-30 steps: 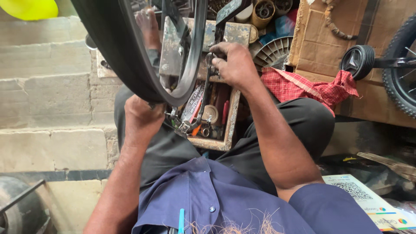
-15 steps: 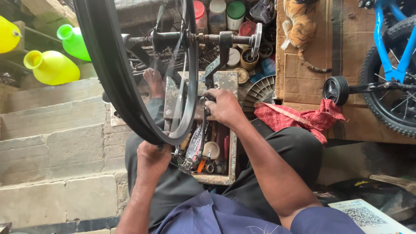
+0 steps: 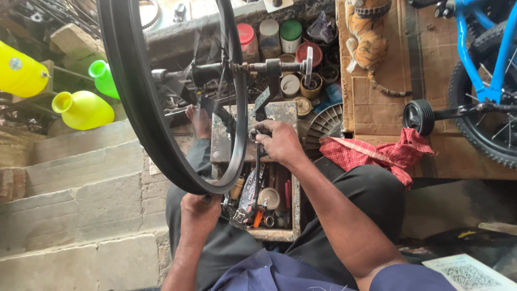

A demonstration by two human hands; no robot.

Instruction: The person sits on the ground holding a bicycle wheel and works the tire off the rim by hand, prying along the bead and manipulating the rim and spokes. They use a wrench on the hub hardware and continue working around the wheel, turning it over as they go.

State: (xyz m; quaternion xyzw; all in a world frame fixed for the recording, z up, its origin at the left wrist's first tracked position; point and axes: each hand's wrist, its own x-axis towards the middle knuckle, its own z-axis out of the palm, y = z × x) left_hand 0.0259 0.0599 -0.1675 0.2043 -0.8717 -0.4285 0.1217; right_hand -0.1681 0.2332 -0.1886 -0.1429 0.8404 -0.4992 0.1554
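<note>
Wheel [image 3: 161, 97] on truing stand: our left hand [image 3: 200, 213] grips rim bottom to steady; right hand [image 3: 277, 141] closed, pinching small tool at spokes.

Matt black rubber on the bicycle wheel [image 3: 134, 108], thin bright metal spokes inside. Threaded steel axle [image 3: 269, 67], dull and greasy. Worn wooden toolbox [image 3: 293, 215], paint-spattered, crammed with metal tools. Red checked cloth [image 3: 377, 153], soft and crumpled. Rough brown cardboard [image 3: 377, 108]. Glossy yellow plastic jug [image 3: 81, 110]. Coarse grey stone steps [image 3: 70, 215]. Shiny blue painted metal bike frame [image 3: 484, 59].
</note>
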